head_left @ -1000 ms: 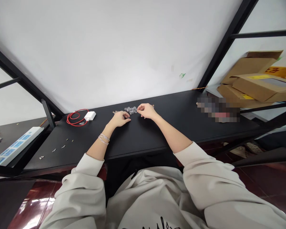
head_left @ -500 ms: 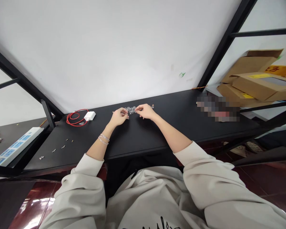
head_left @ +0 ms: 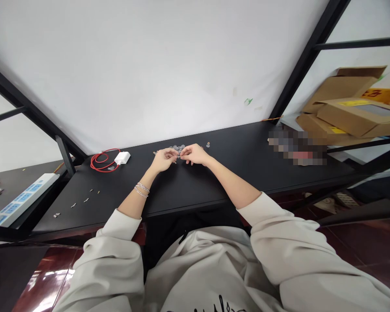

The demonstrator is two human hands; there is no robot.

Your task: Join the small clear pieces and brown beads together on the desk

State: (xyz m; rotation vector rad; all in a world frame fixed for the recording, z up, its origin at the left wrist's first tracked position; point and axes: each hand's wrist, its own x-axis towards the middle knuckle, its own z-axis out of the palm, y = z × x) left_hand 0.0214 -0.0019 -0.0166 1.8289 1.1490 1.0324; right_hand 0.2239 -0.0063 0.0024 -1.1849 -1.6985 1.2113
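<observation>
My left hand and my right hand meet fingertip to fingertip over the black table. Both are closed in a pinch. Whatever sits between the fingertips is too small and too covered to name. Just behind them lies a cluster of small clear plastic pieces, partly hidden by the fingers. One similar small clear piece with a brownish top stands apart, to the right of my right hand.
A white charger with a coiled red cable lies on the left. Several tiny pale pieces are scattered near the left front edge. A white power strip is farther left; cardboard boxes are stacked at right.
My right hand has moved left and slightly down, closing the gap to my left hand, so the fingertips now meet. The small piece on the right shows more fully.
</observation>
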